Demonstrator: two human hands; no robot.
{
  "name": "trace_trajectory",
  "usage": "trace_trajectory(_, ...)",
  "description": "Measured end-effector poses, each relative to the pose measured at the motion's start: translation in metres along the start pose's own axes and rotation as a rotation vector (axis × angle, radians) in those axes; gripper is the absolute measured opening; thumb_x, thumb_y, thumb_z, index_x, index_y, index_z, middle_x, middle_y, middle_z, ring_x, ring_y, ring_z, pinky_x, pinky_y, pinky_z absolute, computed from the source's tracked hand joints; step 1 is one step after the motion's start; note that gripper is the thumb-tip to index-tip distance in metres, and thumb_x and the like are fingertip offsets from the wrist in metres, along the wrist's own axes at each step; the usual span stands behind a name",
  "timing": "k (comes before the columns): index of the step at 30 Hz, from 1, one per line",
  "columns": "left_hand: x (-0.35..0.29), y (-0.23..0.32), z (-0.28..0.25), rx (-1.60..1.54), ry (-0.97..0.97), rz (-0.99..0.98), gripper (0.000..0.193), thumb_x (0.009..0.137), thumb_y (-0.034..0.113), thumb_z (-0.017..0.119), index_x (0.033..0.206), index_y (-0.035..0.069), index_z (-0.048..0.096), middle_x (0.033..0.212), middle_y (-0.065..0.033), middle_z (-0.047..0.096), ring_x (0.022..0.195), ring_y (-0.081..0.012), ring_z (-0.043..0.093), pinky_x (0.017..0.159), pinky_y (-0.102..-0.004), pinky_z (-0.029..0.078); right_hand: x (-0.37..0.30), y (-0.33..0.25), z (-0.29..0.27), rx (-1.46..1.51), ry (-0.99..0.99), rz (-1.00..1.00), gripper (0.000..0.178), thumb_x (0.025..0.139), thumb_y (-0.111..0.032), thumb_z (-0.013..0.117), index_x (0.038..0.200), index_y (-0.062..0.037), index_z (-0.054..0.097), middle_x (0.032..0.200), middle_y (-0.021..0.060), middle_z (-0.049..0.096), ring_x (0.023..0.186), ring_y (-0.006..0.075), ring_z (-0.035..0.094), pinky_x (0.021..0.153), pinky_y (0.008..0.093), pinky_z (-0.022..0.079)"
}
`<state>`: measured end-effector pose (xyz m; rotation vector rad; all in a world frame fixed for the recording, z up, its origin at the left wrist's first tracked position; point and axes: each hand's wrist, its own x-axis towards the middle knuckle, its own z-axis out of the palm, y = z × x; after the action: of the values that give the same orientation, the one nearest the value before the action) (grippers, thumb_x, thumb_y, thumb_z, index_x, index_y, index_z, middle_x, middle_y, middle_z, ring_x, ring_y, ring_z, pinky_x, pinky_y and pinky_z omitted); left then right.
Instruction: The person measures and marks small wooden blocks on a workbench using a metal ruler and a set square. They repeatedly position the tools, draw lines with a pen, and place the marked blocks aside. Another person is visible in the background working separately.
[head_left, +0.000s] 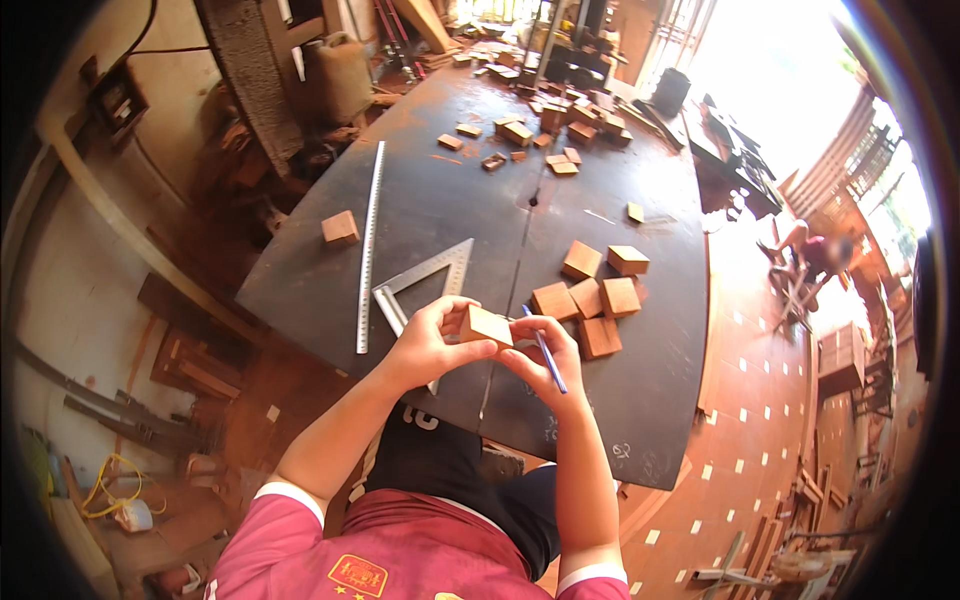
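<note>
— Where is the wooden block (487,325) just now?

— Lifted off the dark surface (640,400), near its front edge, between both hands. The left hand (425,345) curls its fingers (448,308) round the block's left end and grips it; the right hand (545,358) steadies the other end with its fingertips while a blue pen (546,360) lies clamped between its fingers, tip pointing down toward the person.

— Why hold it that way?

— My guess: one face is tipped up toward the eyes, and the pen stays ready in the same hand, so the block can be looked over or marked without setting anything down.

— And round about?

— Just behind the hands lies a metal triangle square (430,280), and left of it a long steel ruler (370,245), both flat and within reach. To the right is a cluster of similar blocks (592,295); one lone block (340,228) sits far left, more scattered at the far end.

— Any labels or packages?

— None readable; only faint chalk-like scribbles (585,440) on the surface's near right corner.
</note>
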<state>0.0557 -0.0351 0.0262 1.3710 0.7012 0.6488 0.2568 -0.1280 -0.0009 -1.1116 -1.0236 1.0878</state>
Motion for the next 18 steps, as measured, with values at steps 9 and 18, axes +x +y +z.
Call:
trace_trajectory(9,0.045,0.004,-0.157,0.660,0.833,0.421,0.059,0.074,0.031,0.091,0.117,0.000,0.066,0.119,-0.0143,0.064,0.098,-0.0195,0.064,0.087,-0.0350,0.054,0.005,0.003,0.002,-0.129,0.093,-0.031,0.035,0.086,-0.009,0.081,0.115,-0.0041,0.064,0.107,0.0099,0.074,0.093,0.0130,0.069,0.077,0.0276,0.056)
trace_trajectory(18,0.009,-0.037,-0.209,1.300,1.125,-0.100,0.073,0.067,0.063,0.086,0.115,0.011,0.067,0.117,-0.0135,0.069,0.115,-0.0373,0.061,0.093,-0.0558,0.047,0.008,0.010,0.005,-0.465,0.410,-0.298,0.011,0.086,-0.007,0.077,0.093,-0.0017,0.070,0.073,0.0070,0.070,0.065,0.0088,0.065,0.061,0.0243,0.050)
